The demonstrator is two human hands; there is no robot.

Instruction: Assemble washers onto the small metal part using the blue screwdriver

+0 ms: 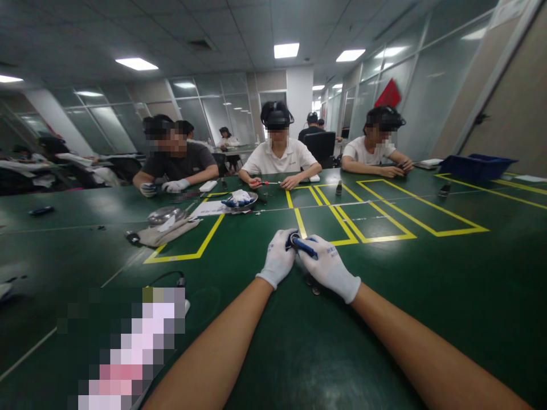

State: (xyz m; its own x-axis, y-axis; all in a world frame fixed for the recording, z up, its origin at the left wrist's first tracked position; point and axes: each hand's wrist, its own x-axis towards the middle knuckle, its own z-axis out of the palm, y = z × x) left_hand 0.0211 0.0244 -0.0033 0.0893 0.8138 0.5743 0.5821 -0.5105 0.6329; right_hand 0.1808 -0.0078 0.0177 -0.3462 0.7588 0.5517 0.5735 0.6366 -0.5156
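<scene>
Both my hands wear white knit gloves and meet over the green table (273, 353). My left hand (278, 256) is closed around a small dark round part (293, 239) with a ring-like end; most of it is hidden by the fingers. Gripped in my right hand (329, 265) is a blue-handled tool (306, 247) that points toward the round part; its working end cannot be made out. The tool and the part seem to touch. Just below my right hand lies a small dark round piece (315, 291), partly in shadow.
Yellow tape (388, 238) marks rectangles on the table. Left of centre are a metal bowl (164, 215), a grey cloth (168, 232) and a plate (253, 199) with a white-and-blue bundle. A blue bin (474, 167) stands far right. Several people sit opposite, one holding a red screwdriver (262, 183).
</scene>
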